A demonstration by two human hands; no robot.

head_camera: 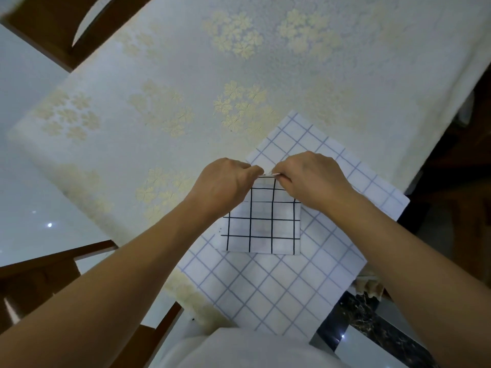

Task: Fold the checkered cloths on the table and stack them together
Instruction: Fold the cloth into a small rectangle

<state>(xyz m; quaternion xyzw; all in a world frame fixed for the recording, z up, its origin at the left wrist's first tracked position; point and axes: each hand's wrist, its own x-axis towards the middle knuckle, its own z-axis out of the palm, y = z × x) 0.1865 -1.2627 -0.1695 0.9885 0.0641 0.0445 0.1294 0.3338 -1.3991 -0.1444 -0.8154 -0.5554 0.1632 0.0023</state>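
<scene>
Your left hand [223, 181] and right hand [310, 179] both pinch the far edge of the black-checked cloth [263, 221], fingers curled tight on that hem, probably to line up the layers so the fold comes out square. That cloth is already a small folded square and lies on the larger blue-checked cloth [268, 282], which lies flat at the near corner of the table [159, 102], so the big one seems to serve as the stack base. Judging by size, the blue one looks less folded.
</scene>
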